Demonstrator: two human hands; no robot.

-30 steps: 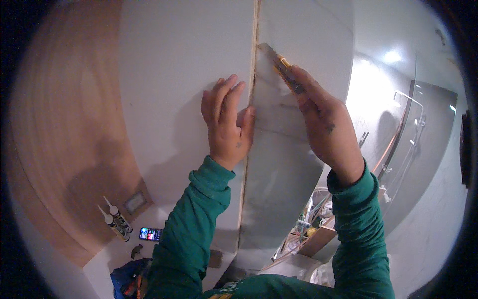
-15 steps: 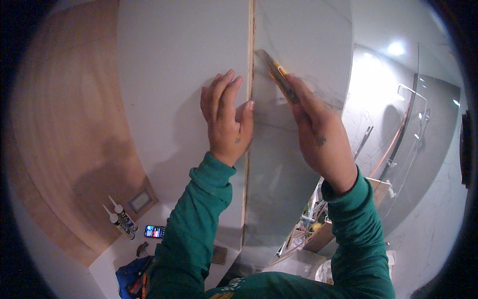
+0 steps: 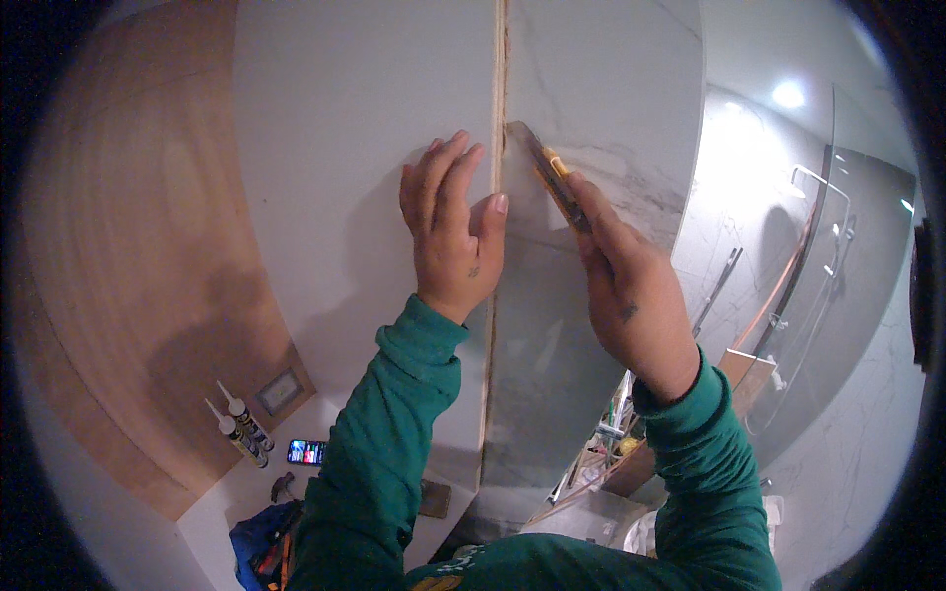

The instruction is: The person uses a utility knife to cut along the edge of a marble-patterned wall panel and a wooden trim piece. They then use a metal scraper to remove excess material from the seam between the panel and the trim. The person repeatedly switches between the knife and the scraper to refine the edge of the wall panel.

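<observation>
My right hand (image 3: 641, 295) is closed round a yellow-and-grey utility knife (image 3: 558, 179). The blade points up and left, its tip at the narrow joint (image 3: 500, 108) that runs down between two upright panels. To the right of that joint is a grey marbled panel (image 3: 591, 89); to the left is a plain white panel (image 3: 345, 89). My left hand (image 3: 453, 236) lies against the white panel, fingers stretched out and holding nothing. Its thumb reaches the joint, below the knife tip.
A wood-veneer panel (image 3: 128, 246) stands at the left. Two sealant tubes (image 3: 243, 424), a lit phone (image 3: 307, 452) and a blue bag (image 3: 261, 547) are at lower left. A glass screen (image 3: 847, 256) with shower fittings is at right, above a cluttered box (image 3: 616, 443).
The knife in my right hand has moved a little way down along the joint. My left hand stays in nearly the same place on the white panel.
</observation>
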